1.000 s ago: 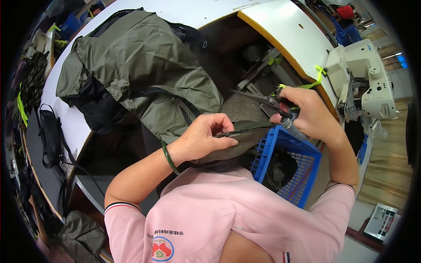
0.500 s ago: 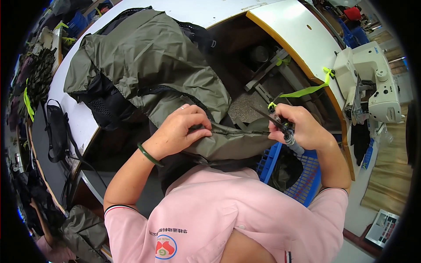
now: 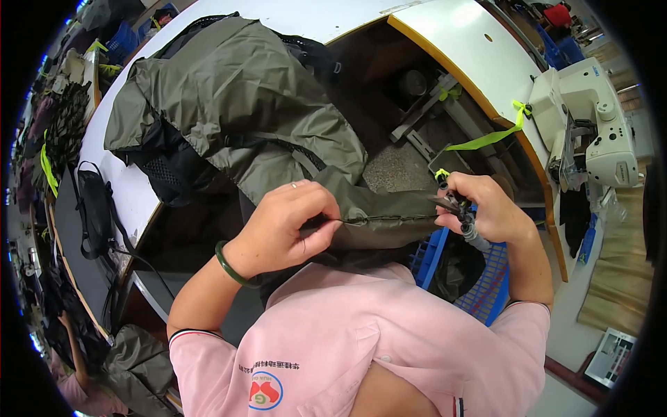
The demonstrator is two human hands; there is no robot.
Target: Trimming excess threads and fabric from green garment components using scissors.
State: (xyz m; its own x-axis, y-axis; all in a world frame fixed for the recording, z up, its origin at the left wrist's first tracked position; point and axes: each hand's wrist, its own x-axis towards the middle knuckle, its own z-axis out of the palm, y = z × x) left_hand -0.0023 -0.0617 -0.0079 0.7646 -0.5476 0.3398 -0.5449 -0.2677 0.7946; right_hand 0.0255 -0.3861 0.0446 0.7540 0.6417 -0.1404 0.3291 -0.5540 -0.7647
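"Start at the left: what do you have?"

"A smooth, dark-green, ring-shaped bangle (image 3: 233, 267) on the wrist, and at 2 o'clock from it the bare left hand (image 3: 286, 224). Toward 11 o'clock from that hand a crumpled olive-green heap of thin fabric (image 3: 257, 94) lies on the table with the white top (image 3: 445, 35)."

"Is the left hand gripping anything?"

"Yes, thumb and fingertips pinch the left end of a dark, narrow, seamed edge (image 3: 396, 219) on a thin olive-green cloth (image 3: 410, 203)."

"Which way does the edge lie?"

"Toward 3 o'clock from the pinch, its long axis almost level between the two hands (it looks fairly taut). The cloth spreads on both sides of it, toward 12 and toward 6."

"And at the far end?"

"The bare right hand (image 3: 492, 207), its fingers curled round dark metal scissors with a grey-wrapped handle (image 3: 474, 235). The edge runs to it from 9 o'clock, and the blades are right by that end; so the scissors' hand is the nearer one there. Whether it also pinches the cloth, I cannot tell."

"Anything beyond?"

"A blue plastic lattice basket (image 3: 495, 272) toward 6 o'clock, then a white sewing machine (image 3: 590, 118) toward 2."
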